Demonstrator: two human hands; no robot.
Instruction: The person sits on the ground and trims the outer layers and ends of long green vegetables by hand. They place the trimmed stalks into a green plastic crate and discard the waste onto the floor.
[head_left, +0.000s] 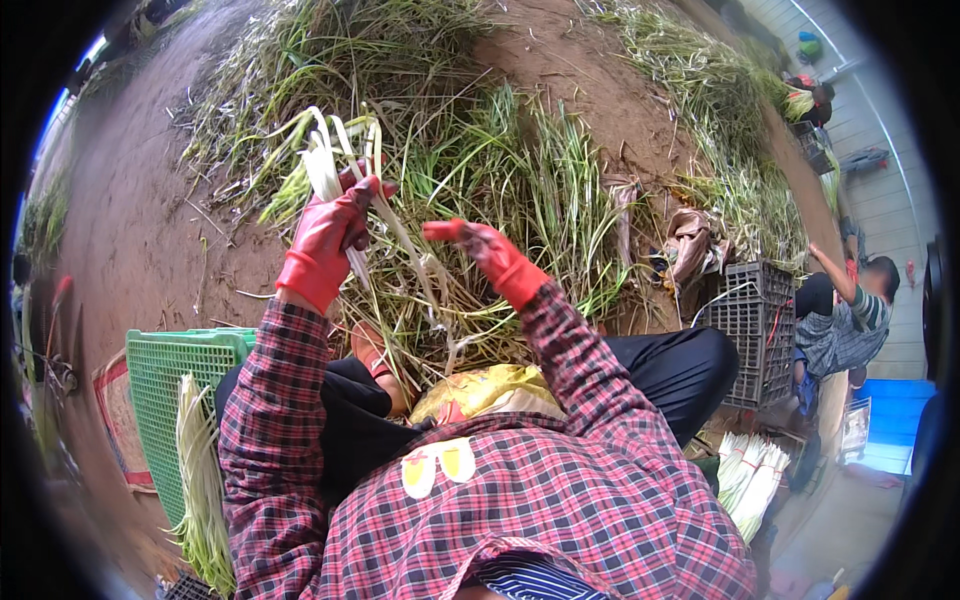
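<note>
My left hand (330, 229), in a red rubber glove with dark stains, grips several pale leafy stalks (322, 169). Their white parts rise above the fist and some thin green leaves trail off to the left. A long wilted stalk (409, 244) hangs from this hand down towards the right. Apart from it, my right hand (491, 251) hovers over the heap with its gloved fingers stretched leftward and nothing visible in them. Beneath both hands spreads a heap of loose green leaves and stalks (517, 180). A yellow plastic sack (480, 390) lies at my lap.
On my left stands a green plastic crate (176, 360), with a bunch of pale stalks (199, 487) beside it. A dark plastic crate (754, 330) is by my right knee, near tied white bundles (750, 476). Another person (844, 322) sits beyond. More cut leaves (720, 112) line the dirt floor (127, 202).
</note>
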